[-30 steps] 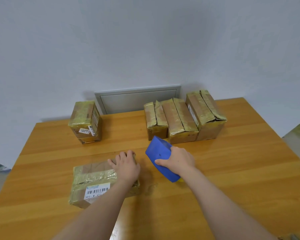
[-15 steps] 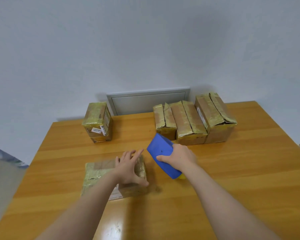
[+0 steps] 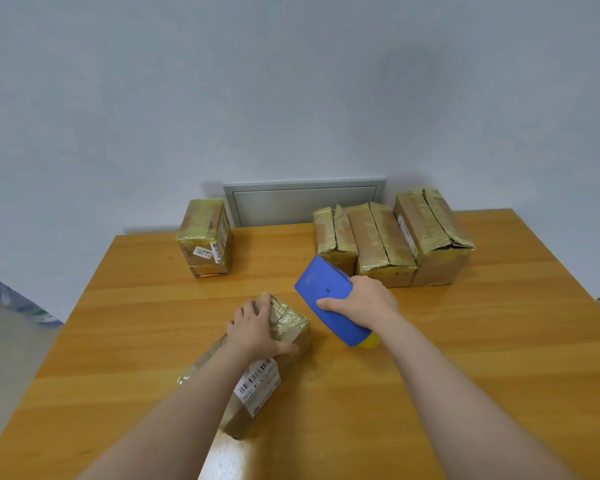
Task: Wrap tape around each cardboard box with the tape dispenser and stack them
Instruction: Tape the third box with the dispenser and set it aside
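- My left hand (image 3: 257,329) grips the far end of the brown cardboard box with the white barcode label (image 3: 267,375). The fingers curl over its top and the thumb runs along the side that faces the dispenser.
- My right hand (image 3: 364,301) is clenched round the blue plastic tape dispenser (image 3: 326,296), which I hold off the table with its broad end pointing away from me. A yellow part shows at its near end.
- The labelled box lies slantwise near the front middle of the orange wooden table (image 3: 465,341), just beside the dispenser but not touching it. I cannot tell whether it sits flat or is tipped on an edge.
- Glossy tape already covers its far end, while the near half looks mostly bare card, so I judge this box to be mid-wrap.
- To do the step well, I would pin the box firmly with the left hand and set the dispenser's mouth on the last taped band. Then I would pull in one straight line with steady tension so the tape lies without creases.
- I would keep the left fingers out of the tape's path and turn the box between passes rather than reaching round it.
- The main risk is the box sliding on the smooth wood, so the downward pressure matters.
- One wrapped cardboard box (image 3: 205,237) stands at the back left, probably where the stack goes. A row of three wrapped cardboard boxes (image 3: 381,240) stands at the back right.
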